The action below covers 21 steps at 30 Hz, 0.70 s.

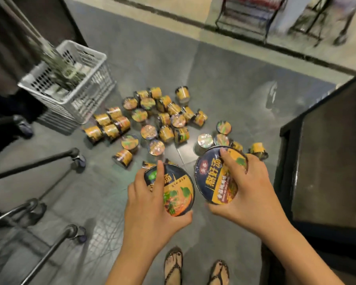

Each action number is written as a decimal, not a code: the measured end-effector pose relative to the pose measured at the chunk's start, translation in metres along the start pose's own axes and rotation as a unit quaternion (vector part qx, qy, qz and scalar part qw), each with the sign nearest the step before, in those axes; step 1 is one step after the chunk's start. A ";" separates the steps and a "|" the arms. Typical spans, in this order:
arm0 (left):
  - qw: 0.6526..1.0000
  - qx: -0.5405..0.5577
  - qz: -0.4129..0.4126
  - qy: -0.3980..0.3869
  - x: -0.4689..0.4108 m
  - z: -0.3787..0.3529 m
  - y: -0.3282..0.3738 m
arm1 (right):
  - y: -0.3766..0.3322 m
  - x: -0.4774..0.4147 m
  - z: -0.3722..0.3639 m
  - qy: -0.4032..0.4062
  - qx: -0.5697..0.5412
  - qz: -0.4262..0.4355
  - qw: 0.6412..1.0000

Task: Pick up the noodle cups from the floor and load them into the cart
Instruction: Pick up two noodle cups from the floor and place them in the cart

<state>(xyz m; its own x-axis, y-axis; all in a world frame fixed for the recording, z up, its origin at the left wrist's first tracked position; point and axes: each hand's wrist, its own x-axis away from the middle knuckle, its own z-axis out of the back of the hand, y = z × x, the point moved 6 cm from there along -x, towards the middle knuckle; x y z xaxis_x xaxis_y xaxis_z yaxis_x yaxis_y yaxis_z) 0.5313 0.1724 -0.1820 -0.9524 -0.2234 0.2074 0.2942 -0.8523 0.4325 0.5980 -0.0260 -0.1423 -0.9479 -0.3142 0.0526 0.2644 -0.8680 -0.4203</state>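
noodle cups (211,178): navy lids, orange sides, glossy wrap, chinese lettering.

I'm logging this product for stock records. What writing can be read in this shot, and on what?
"熬好汤": big yellow characters on the lid of the right-hand cup, the last partly under a finger.
Red badge on that lid: too blurred to read.
Small print on its yellow band: too blurred.
Lid of the left-hand cup: one big character shows, likely "汤"; fingers hide the rest.
Labels of the cups on the floor: too small to read.
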 end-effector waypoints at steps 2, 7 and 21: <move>1.000 0.006 0.018 0.013 0.018 0.040 -0.005 | -0.039 -0.002 0.023 0.000 -0.005 0.024 1.000; 0.997 0.006 0.082 0.013 0.076 0.101 -0.028 | -0.106 0.019 0.046 -0.058 -0.015 0.047 0.997; 0.889 0.088 0.427 0.140 0.169 0.141 -0.047 | -0.148 -0.038 0.043 -0.272 -0.056 0.287 0.917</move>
<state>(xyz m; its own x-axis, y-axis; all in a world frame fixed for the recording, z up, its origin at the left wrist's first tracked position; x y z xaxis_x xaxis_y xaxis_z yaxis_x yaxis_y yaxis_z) 0.3682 0.2412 -0.0436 -0.3504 -0.8835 0.3109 0.9047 -0.2332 0.3567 0.6030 0.0977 -0.0436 -0.4217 -0.8786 0.2240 0.6434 -0.4640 -0.6089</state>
